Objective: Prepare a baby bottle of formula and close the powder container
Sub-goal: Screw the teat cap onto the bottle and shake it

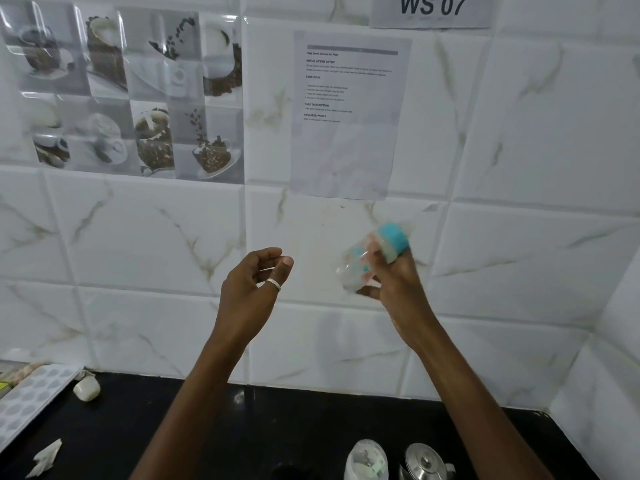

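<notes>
Gripping blurred baby bottle (374, 261), right hand (398, 278); left hand (251, 282) empty, loosely curled, apart.

The bottle (372, 259) is smeared by motion blur, so its contents and markings cannot be read. The lower edge cuts off the jar (366, 460) and the kettle (425, 462). The left edge crops the tray (26, 400). Small print on the sheet (349, 112) is illegible.

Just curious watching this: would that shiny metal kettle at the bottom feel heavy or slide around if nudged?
The kettle looks like thin polished steel, so probably stiff and light if empty. Its smooth finish on the glossy black counter suggests it may slide rather than tip. Contents are hidden.
</notes>
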`<state>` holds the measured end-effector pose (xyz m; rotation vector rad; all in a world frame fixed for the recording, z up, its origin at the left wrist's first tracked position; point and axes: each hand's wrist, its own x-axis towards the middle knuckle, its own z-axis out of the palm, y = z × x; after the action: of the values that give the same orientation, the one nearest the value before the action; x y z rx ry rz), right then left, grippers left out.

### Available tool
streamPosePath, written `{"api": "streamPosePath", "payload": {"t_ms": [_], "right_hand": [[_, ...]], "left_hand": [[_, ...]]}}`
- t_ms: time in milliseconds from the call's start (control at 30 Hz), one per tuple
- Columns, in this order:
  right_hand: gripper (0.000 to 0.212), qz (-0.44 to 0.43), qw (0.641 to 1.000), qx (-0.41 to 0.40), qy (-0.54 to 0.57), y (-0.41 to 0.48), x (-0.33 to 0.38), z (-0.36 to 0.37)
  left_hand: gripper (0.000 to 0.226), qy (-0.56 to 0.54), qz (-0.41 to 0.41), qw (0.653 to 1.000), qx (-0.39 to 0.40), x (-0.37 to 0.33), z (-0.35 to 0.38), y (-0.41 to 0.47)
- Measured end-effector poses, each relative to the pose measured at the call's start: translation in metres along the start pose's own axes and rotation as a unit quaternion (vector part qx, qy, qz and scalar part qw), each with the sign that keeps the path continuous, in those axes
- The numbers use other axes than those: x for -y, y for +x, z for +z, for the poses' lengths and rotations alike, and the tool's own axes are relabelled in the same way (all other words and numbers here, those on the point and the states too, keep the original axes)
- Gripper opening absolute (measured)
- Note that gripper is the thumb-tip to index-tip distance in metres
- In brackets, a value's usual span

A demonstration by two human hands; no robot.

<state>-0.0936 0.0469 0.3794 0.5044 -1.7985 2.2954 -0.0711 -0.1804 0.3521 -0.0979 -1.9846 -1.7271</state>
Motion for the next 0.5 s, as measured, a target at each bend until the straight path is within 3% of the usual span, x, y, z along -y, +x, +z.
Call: {"api": "streamPosePath", "payload": {"t_ms": [67, 133, 233, 300, 400, 500], "right_hand": [[0.062, 0.022, 0.993, 0.071, -0.093, -0.0035, -0.0026, 0.0002], [0.072, 0.018, 0.993, 0.069, -0.093, -0.0038, -0.0025, -0.0016], [0.057, -0.008, 0.999, -0.032, 0.032, -0.0008, 0.0006, -0.0017], [0.058, -0.012, 1.0, -0.019, -0.001, -0.0016, -0.0004, 0.0003], [0.06, 0.012, 0.992, 0.065, -0.108, -0.006, -0.0054, 0.0002], [0.05, 0.002, 1.0, -0.012, 0.016, -0.0018, -0.0006, -0.0016]], "left_hand": [[0.022, -0.001, 0.001, 1.0, -0.003, -0.0007, 0.0009, 0.0008], [0.023, -0.004, 0.0, 1.0, -0.001, -0.0012, 0.0027, 0.0009], [0.023, -0.003, 0.0, 1.0, 0.003, -0.0005, 0.0041, 0.0002], [0.023, -0.002, 0.0, 1.0, 0.003, -0.0007, 0.0032, 0.0008], [0.023, -0.004, 0.0, 1.0, -0.002, -0.002, 0.0026, 0.0018], [0.024, -0.005, 0.0, 1.0, 0.002, -0.0027, 0.0034, 0.001]]}}
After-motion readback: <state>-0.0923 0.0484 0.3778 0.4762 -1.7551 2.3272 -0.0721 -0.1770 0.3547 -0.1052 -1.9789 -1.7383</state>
